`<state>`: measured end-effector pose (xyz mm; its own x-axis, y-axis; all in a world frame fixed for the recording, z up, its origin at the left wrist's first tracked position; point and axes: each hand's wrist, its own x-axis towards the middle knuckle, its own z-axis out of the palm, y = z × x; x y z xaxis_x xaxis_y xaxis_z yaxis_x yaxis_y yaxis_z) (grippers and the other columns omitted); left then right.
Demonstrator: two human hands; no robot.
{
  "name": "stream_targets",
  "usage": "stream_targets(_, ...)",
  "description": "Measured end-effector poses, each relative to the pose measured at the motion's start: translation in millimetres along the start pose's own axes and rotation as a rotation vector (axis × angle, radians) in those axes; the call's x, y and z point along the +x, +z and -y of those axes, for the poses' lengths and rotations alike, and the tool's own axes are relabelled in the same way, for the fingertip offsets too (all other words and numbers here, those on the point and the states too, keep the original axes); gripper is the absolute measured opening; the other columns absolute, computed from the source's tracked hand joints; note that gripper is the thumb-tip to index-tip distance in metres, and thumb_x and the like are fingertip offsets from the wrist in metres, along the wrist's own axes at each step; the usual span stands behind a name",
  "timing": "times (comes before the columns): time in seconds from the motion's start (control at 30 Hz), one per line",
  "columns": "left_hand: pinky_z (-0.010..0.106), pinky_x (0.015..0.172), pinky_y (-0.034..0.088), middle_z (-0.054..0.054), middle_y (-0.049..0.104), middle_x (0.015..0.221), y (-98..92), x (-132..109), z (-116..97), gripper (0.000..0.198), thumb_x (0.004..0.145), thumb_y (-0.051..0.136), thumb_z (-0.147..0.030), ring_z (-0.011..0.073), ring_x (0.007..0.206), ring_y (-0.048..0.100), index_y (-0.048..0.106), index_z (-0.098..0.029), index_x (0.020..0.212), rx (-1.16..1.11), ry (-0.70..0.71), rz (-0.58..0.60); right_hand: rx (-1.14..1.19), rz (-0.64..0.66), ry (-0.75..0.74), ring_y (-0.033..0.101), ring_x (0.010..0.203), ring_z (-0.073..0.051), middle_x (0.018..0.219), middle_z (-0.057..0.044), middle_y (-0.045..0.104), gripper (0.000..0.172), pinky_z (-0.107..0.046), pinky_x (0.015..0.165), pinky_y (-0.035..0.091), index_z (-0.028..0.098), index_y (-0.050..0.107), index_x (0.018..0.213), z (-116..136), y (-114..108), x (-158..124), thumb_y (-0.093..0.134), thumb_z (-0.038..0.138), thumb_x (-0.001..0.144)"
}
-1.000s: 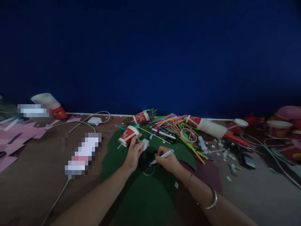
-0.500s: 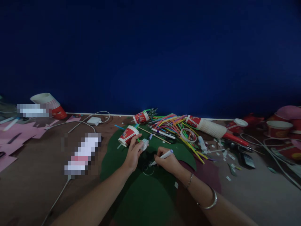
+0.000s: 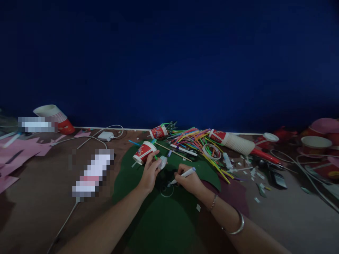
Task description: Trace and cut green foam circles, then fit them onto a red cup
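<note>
One slim white marker with a pale-purple end [image 3: 187, 172], located over one dark-green flat sheet, apparently paper [image 3: 164, 225]. Long axis oblique: writing tip down and to the left, at the thin whitish circular outlines [image 3: 166, 196]; purple end up and to the right.

One right hand [image 3: 189, 181], fingers closed about the marker's lower barrel.

One left hand [image 3: 150, 173], partly curled, pinching one small whitish rounded object, material unclear [image 3: 163, 162]; contact with the tilted red-and-white paper cup [image 3: 144, 152] cannot be told.

Hazards, judged: outlines could smear, should the right hand drag across wet ink; strokes could skew, should the loose sheet slide; cup could roll, should left fingers nudge it.
</note>
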<state>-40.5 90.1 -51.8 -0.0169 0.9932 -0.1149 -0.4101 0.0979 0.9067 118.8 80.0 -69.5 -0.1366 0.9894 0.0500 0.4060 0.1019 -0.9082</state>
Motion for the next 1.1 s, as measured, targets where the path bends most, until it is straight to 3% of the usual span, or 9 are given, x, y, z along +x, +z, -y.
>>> stream_targets(0.7,0.031,0.078,0.048,-0.002,0.058,0.085,-0.1,0.2,0.2,0.047,0.070,0.063,-0.030,0.0164,0.080,0.063,0.050,-0.026,0.115,-0.007,0.009,0.011,-0.011,0.070,-0.023,0.051,0.043,-0.010,0.045,0.004,0.058,0.017,-0.018,0.040,0.032,0.020,0.046,0.059,-2.4,1.2,-1.4,0.057,0.026,0.070)
stream_targets(1.1,0.033,0.080,0.048,-0.002,0.058,0.085,-0.6,0.5,1.5,0.044,0.072,0.062,-0.029,0.0160,0.081,0.063,0.051,-0.026,0.114,-0.018,0.015,0.010,0.009,0.038,-0.012,0.049,0.041,-0.010,0.043,0.006,0.053,0.018,-0.018,0.040,0.032,0.020,0.044,0.056,-2.9,1.5,-1.2,0.056,0.023,0.069)
